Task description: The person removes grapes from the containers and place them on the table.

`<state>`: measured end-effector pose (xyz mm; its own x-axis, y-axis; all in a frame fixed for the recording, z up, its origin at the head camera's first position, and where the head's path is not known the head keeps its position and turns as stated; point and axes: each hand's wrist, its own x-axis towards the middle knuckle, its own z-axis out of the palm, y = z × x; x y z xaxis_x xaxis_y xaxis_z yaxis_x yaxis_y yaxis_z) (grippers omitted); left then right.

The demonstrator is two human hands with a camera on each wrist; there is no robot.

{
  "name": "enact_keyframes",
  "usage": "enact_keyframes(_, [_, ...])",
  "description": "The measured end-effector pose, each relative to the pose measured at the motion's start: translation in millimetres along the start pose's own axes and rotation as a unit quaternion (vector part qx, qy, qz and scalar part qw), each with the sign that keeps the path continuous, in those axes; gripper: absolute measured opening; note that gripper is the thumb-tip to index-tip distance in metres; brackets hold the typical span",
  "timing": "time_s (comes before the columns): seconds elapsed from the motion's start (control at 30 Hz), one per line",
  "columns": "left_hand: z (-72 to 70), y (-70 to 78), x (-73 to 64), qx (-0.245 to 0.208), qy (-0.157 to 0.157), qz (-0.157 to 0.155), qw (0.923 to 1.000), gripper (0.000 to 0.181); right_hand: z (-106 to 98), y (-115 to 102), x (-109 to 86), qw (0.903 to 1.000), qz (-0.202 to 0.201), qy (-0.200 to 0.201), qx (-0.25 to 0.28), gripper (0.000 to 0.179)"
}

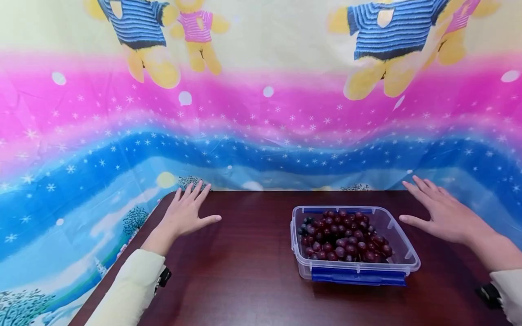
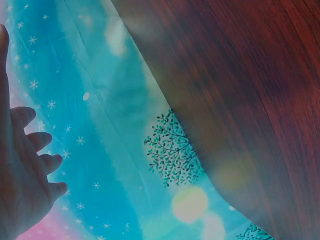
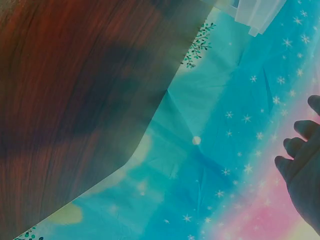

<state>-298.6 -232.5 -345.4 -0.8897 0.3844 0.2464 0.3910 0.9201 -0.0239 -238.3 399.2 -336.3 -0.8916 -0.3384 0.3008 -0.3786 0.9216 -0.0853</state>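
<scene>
A clear plastic food container [image 1: 355,267] with blue clips stands right of centre on the dark wooden table in the head view. Dark red grapes [image 1: 344,237] lie heaped inside it. To its right, apart from it, my right hand [image 1: 446,215] is held with fingers spread and holds nothing. My left hand [image 1: 185,215] is over the table's far left part, fingers and thumb spread, also holding nothing. In the left wrist view the left hand [image 2: 25,170] shows at the left edge; the right hand [image 3: 305,165] shows at the right edge of its wrist view.
The brown table [image 1: 236,271] reaches back to a printed cloth [image 1: 253,113] hanging behind it and along its sides. In the right wrist view a corner of clear plastic [image 3: 257,15] shows at the top. Dark bands [image 1: 163,277] circle both wrists.
</scene>
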Motion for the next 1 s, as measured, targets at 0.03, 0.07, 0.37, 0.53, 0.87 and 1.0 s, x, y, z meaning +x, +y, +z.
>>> enact_keyframes(0.03, [-0.1, 0.5, -0.2, 0.000, 0.000, 0.001, 1.0000, 0.102, 0.0, -0.6, -0.2, 1.0000, -0.004, 0.003, 0.000, 0.092])
enact_keyframes(0.07, [-0.1, 0.9, -0.3, -0.001, 0.000, 0.002, 1.0000, 0.102, 0.1, -1.4, -0.4, 1.0000, -0.006, 0.006, 0.000, 0.092])
enact_keyframes(0.37, [1.7, 4.2, -1.0, -0.006, -0.004, 0.014, 0.9999, 0.101, 3.5, -6.1, -5.7, 0.9991, -0.031, 0.028, -0.001, 0.089])
enact_keyframes(0.53, [2.2, 5.9, -1.6, -0.009, -0.006, 0.015, 0.9998, 0.100, 8.7, -8.7, -8.2, 0.9988, -0.041, 0.028, -0.002, 0.086])
enact_keyframes(0.87, [1.2, 13.9, -0.8, -0.011, 0.006, 0.038, 0.9992, 0.100, 20.2, -13.4, -15.7, 0.9956, -0.081, 0.046, -0.003, 0.084])
enact_keyframes(1.0, [0.8, 17.9, -1.0, -0.011, 0.009, 0.045, 0.9989, 0.099, 25.2, -12.4, -19.1, 0.9912, -0.116, 0.063, -0.012, 0.082])
